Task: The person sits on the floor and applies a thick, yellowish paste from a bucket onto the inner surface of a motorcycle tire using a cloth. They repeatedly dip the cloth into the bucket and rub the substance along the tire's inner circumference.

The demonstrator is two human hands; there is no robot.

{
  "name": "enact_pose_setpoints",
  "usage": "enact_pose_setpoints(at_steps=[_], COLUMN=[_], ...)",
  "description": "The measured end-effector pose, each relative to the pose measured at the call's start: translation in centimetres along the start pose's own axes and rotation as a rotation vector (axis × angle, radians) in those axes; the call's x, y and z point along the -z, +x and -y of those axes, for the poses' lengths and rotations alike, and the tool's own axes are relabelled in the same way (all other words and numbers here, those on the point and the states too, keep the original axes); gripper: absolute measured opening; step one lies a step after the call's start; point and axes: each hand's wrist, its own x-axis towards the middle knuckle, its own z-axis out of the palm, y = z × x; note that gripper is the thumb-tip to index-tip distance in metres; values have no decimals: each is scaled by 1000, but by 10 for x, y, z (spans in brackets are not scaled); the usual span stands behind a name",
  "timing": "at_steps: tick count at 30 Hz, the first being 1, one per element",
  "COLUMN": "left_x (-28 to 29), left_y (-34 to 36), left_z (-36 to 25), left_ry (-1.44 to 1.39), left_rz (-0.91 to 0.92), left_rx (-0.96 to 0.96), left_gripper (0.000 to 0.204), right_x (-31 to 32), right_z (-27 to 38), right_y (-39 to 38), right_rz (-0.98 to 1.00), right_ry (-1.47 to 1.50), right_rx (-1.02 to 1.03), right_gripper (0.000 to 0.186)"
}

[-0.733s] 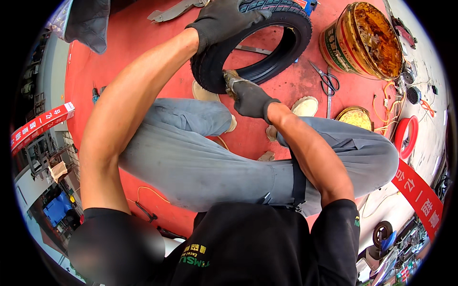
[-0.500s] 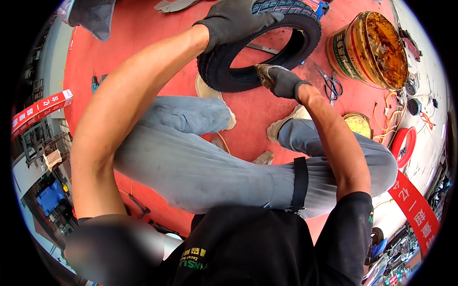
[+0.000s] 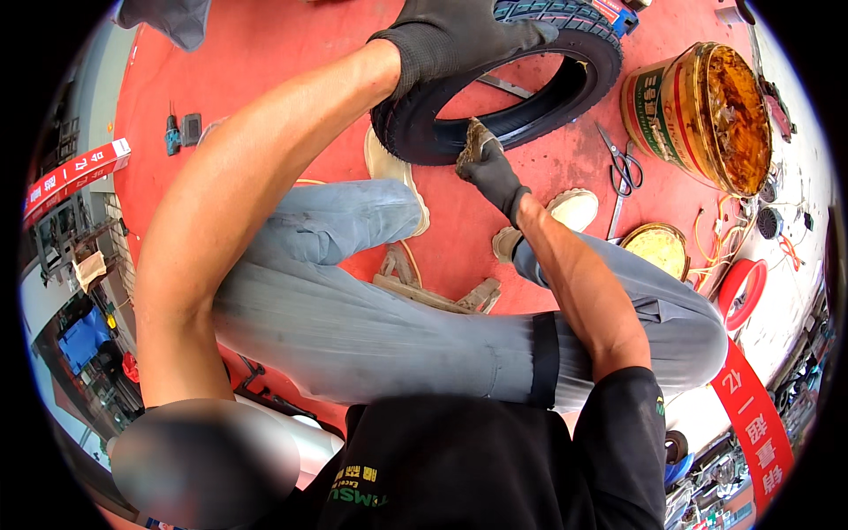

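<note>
A black tyre (image 3: 408, 134) stands tilted at the far side, beyond my feet. On its upper left my left hand (image 3: 455, 40), in a dark grey glove, grips the tread, the thumb stretched along the sidewall and the other fingers partly hidden. My right hand (image 3: 495, 172), also gloved, is closed at the tyre's near inner edge. Brown, greasy-looking matter (image 3: 478, 141) covers its finger end; whether this is a stained glove tip or a held rag is unclear. A bucket of orange-brown grease (image 3: 740, 119) stands to the right of the tyre.
Black-handled scissors (image 3: 625, 172) lie right of my right hand, near a round yellow-smeared lid (image 3: 656, 250). Cables (image 3: 707, 247) and a red ring (image 3: 743, 293) lie farther right. A drill (image 3: 172, 134) rests at left on the red floor (image 3: 256, 79). A wooden piece (image 3: 424, 296) lies between my legs.
My right hand has moved left along the tyre's near inner edge. My left hand keeps its hold on the tyre. The whole view has shifted somewhat, with the tyre and bucket appearing farther right.
</note>
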Motion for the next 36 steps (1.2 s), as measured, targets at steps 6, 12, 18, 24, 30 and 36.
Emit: enact_pose_setpoints(at_steps=[6,12,18,24,30,36], left_x=[8,-2,15,3,1,4], left_y=[2,0,1,-1,11,14], left_z=[-8,4,-5,3,24,11], left_ry=[-98,-18,47,34,-103,-220], left_rz=[118,32,99,67,84,149], left_rx=[102,9,151,84,-58,-7], left_gripper=[74,74,77,78,66,57], right_x=[-47,62,-4,-71,-12,-20], right_z=[36,20,-4,132,189,153], right_y=[-7,-11,11,-17,-16,-31], right_rz=[125,92,66,190,358,193], right_ry=[-24,-1197,-637,280,900,852], right_rx=[32,311,147,-162,-26,-73], right_gripper=[84,72,56,51,28,32])
